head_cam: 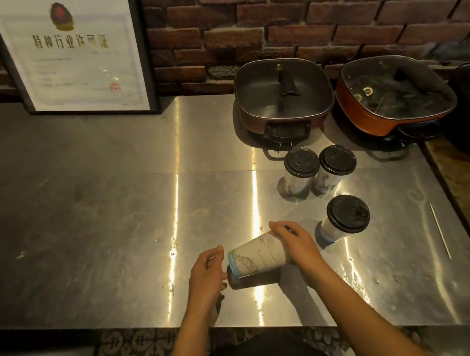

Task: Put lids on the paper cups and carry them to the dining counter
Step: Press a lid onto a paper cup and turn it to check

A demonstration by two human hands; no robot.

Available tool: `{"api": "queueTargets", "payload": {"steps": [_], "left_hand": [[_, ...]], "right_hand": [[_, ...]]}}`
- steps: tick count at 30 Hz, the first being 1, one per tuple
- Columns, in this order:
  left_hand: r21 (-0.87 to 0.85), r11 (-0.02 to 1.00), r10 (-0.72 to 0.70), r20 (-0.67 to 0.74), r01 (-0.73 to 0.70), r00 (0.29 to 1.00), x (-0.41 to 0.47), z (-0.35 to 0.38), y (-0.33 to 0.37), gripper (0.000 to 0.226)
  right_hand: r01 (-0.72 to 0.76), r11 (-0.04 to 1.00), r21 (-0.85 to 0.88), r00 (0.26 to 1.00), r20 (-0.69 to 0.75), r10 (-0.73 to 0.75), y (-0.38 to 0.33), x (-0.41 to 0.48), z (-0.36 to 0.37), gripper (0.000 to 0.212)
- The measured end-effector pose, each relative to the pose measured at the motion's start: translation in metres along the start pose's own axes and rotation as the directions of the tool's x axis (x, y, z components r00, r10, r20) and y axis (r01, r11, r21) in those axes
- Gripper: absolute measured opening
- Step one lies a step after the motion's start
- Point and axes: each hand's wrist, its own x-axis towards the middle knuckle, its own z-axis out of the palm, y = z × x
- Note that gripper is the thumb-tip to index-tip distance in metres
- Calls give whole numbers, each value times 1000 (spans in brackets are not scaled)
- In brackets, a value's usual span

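Observation:
A white printed paper cup point(256, 255) is tilted on its side just above the steel counter point(98, 228), its base pointing left. My right hand point(294, 243) grips its upper end, and whether that end carries a lid is hidden. My left hand point(207, 273) is beside the cup's base, fingers curled and spread, touching or nearly touching it. Three lidded paper cups stand upright to the right: one with a black lid point(347, 214) close to my right hand, and two more point(301, 163) point(337, 160) side by side behind it.
Two electric hot pots point(282, 97) point(392, 93) with glass lids stand at the back right against the brick wall. A framed certificate point(71, 52) leans at the back left. A thin stick point(439, 229) lies on the counter's right side. Patterned floor tiles show below the front edge.

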Motion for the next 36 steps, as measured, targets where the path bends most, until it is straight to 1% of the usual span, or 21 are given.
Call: {"api": "queueTargets", "payload": {"steps": [1,3,5,6,8,10,12,14,17,18,21,22,24,26,28,32,36], "left_hand": [[0,1000,-7,38,7,999,-1,0,0,37],[3,1000,-9,82,9,997,-4,-1,2,39],[-7,1000,-2,98,3,995,-7,-2,3,39],[-3,1000,-5,109,5,994,-8,-3,3,39],[29,999,-24,142,20,990,-8,-5,4,42],[52,998,-34,163,26,986,-9,-7,5,45],[26,1000,-17,180,13,983,-11,-9,6,45],[-56,998,17,190,-6,982,-14,-13,9,44],[-137,989,90,185,-65,979,-18,-20,13,26],[-146,985,114,194,-86,974,-20,-22,15,24],[-134,979,183,229,-156,956,-23,-28,19,37],[-121,980,185,236,-160,954,-23,-30,21,36],[-83,989,137,252,-120,958,-24,-32,24,34],[-77,995,83,278,-64,957,-25,-31,26,50],[-114,992,89,296,-57,951,-27,-33,26,57],[-166,984,124,341,-70,932,-26,-40,25,55],[-140,989,89,288,-51,954,-26,-39,29,54]], "right_hand": [[-16,997,70,1000,14,15,2,-3,-4,25],[-30,982,185,999,33,25,5,-12,-8,27],[-27,970,243,999,33,19,8,-20,-9,30],[-20,966,256,999,32,12,8,-23,-9,28],[-9,964,265,999,42,-2,9,-29,-9,26],[4,968,251,998,53,-17,7,-33,-8,31],[9,968,249,998,56,-24,4,-37,-8,34],[10,967,254,998,64,-28,3,-40,-10,37],[18,968,251,997,63,-35,4,-44,-9,47],[21,966,256,997,61,-38,4,-45,-8,48],[14,956,294,997,65,-35,2,-47,-6,39],[14,952,305,997,66,-36,2,-47,-6,37],[24,949,313,997,59,-45,2,-46,-5,44],[40,951,307,997,49,-57,0,-46,-4,50],[54,954,295,997,42,-69,-3,-47,-4,51],[76,957,281,996,32,-88,-5,-51,-4,53],[116,961,251,991,35,-129,-5,-58,-2,56]]}}
